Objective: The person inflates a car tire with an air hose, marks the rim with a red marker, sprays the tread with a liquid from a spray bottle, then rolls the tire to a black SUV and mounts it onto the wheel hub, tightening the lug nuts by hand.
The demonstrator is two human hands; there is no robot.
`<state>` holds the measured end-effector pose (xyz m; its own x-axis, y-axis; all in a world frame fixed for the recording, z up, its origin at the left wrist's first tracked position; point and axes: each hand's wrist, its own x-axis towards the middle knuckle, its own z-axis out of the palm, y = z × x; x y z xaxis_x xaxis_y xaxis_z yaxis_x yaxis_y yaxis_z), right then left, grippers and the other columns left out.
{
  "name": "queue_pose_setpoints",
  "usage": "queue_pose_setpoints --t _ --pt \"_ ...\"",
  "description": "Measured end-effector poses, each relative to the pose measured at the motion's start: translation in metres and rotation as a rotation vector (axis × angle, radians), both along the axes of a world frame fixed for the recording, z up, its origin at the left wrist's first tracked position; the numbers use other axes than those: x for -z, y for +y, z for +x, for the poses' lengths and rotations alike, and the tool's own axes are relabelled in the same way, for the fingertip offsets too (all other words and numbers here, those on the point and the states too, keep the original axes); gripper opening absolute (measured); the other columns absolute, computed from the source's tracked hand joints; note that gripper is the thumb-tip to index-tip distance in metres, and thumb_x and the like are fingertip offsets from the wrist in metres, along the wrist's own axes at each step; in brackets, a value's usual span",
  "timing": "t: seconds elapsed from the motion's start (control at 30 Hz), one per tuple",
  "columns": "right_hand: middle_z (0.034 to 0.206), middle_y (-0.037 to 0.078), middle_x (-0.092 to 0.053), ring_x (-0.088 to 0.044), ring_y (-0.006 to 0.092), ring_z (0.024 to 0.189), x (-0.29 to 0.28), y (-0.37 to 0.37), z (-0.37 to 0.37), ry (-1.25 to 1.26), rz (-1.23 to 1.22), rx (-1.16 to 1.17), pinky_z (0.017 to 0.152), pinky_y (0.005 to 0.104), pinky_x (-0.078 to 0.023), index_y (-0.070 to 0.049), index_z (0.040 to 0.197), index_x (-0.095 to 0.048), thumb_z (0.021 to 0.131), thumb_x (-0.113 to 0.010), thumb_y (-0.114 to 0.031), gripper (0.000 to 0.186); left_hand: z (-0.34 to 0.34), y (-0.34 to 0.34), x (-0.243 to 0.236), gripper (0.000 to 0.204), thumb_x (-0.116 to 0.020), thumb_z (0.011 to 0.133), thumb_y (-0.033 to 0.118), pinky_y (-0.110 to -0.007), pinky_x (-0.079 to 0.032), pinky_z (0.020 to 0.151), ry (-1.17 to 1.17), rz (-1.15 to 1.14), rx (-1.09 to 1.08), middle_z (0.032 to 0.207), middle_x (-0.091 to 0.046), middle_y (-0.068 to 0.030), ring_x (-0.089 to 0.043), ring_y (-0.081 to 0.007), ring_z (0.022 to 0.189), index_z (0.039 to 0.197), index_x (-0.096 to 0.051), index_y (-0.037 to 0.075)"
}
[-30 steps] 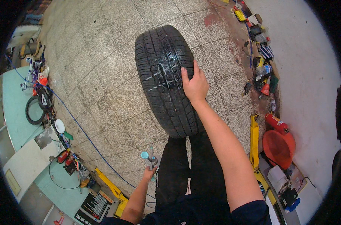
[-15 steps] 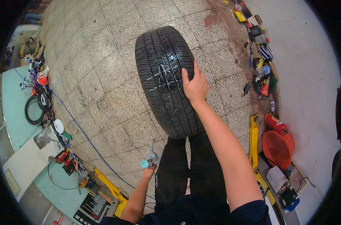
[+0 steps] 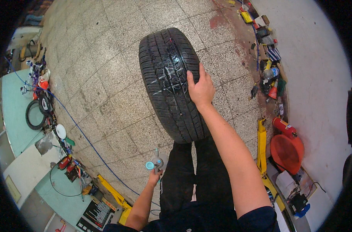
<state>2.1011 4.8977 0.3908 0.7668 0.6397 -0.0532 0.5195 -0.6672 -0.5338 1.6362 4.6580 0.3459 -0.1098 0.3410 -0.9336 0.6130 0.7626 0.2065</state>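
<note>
A black car tire (image 3: 166,83) stands upright in front of my legs with its tread toward me. White chalk-like marks cross the tread, and a shiny wet patch covers part of it. My right hand (image 3: 202,91) grips the tire's right edge, thumb on the tread and fingers over the side. Low on the left, beside my leg, my left hand (image 3: 155,176) is closed around the top of a pump sprayer bottle (image 3: 159,161) with light-blue parts and a cloudy body. The sprayer is apart from the tire, and its trigger area is partly hidden by my fingers.
Speckled floor tiles (image 3: 106,77) surround the tire. A blue hose (image 3: 83,133) runs along the left. Yellow metal arms (image 3: 262,147) stand low on both sides. By the right wall are a red fire extinguisher (image 3: 284,127), an orange-red basin (image 3: 287,154) and scattered bottles and boxes.
The sprayer in my left hand has shifted very slightly. My right hand and the tire look almost unmoved.
</note>
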Motion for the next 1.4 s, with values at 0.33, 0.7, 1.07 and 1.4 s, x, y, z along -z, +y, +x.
queue_pose_setpoints --t 0.33,0.7,1.07,1.4 --pt "0.106 0.022 -0.06 -0.061 0.0394 0.094 -0.004 0.001 0.001 0.053 -0.01 -0.004 0.077 0.0491 -0.051 -0.012 0.141 -0.045 0.092 -0.049 -0.056 0.066 -0.014 -0.007 0.013 0.047 -0.07 0.087 0.018 -0.034 -0.05 0.077 -0.045 0.005 0.048 0.105 -0.067 -0.0106 -0.062 -0.0192 0.084 0.127 -0.054 -0.001" --pt "0.107 0.022 -0.06 -0.061 0.0391 0.095 -0.002 0.003 0.0 0.04 -0.009 -0.008 0.078 0.0481 -0.051 -0.011 0.141 -0.045 0.092 -0.049 -0.056 0.066 -0.004 -0.006 0.006 0.041 -0.071 0.086 0.018 -0.033 -0.05 0.075 -0.021 0.082 0.055 0.101 -0.068 -0.0096 -0.062 -0.0186 0.082 0.121 -0.059 -0.001" --pt "0.106 0.02 -0.06 -0.061 0.0381 0.095 -0.002 0.004 0.0 0.021 -0.01 -0.01 0.076 0.0483 -0.051 -0.012 0.141 -0.045 0.092 -0.05 -0.056 0.066 0.001 -0.001 0.001 0.044 -0.07 0.086 0.019 -0.035 -0.049 0.077 -0.001 0.034 0.069 0.104 -0.067 -0.0104 -0.061 -0.02 0.084 0.124 -0.057 0.001" --pt "0.107 0.02 -0.06 -0.062 0.038 0.094 0.001 0.004 0.001 0.027 -0.008 -0.006 0.076 0.0486 -0.051 -0.012 0.141 -0.045 0.092 -0.049 -0.056 0.066 0.01 0.003 -0.007 0.043 -0.068 0.088 0.019 -0.035 -0.049 0.079 0.021 0.054 0.101 0.103 -0.067 -0.0114 -0.062 -0.0206 0.086 0.124 -0.056 -0.001"
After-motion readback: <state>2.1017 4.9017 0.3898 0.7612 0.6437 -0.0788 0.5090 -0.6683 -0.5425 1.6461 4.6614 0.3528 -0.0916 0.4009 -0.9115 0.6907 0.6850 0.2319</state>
